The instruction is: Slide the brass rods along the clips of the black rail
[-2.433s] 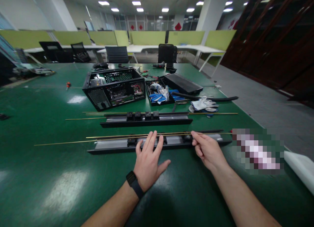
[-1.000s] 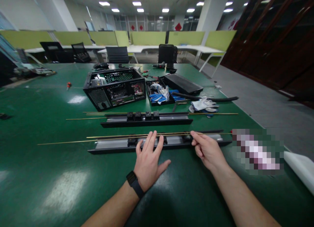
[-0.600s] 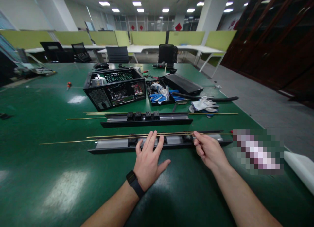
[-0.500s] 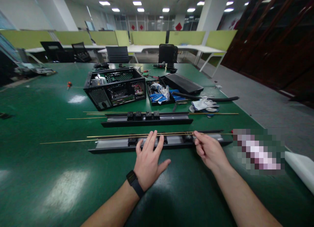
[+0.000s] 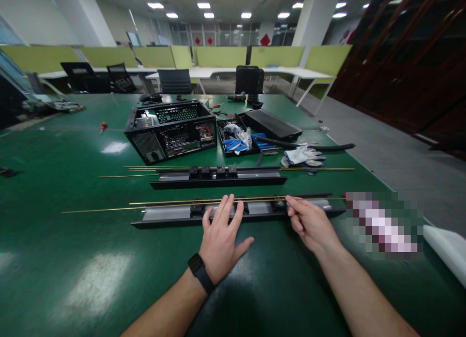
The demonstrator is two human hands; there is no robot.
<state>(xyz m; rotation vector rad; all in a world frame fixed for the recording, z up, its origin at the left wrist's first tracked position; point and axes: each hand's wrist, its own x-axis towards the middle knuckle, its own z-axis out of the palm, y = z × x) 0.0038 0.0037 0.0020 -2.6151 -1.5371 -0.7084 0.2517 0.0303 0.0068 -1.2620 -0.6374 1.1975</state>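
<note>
Gold-coloured rods [image 5: 163, 202], likely light and springy, suit fingertip pinching near an end; they lie along the black rail [image 5: 163, 223], inside the right edge of the tabletop [image 5: 156, 259], right hand [image 5: 309, 223] pinching one, left hand [image 5: 222, 240] spread, gripping nothing.

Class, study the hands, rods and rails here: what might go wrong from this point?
1. The long brass rod juts well past the left end of the near rail, so a bump there might bend or shift it.
2. The left hand and right hand are bare at the rail, while white gloves lie on the table; an edge or rod end might scratch skin.
</note>
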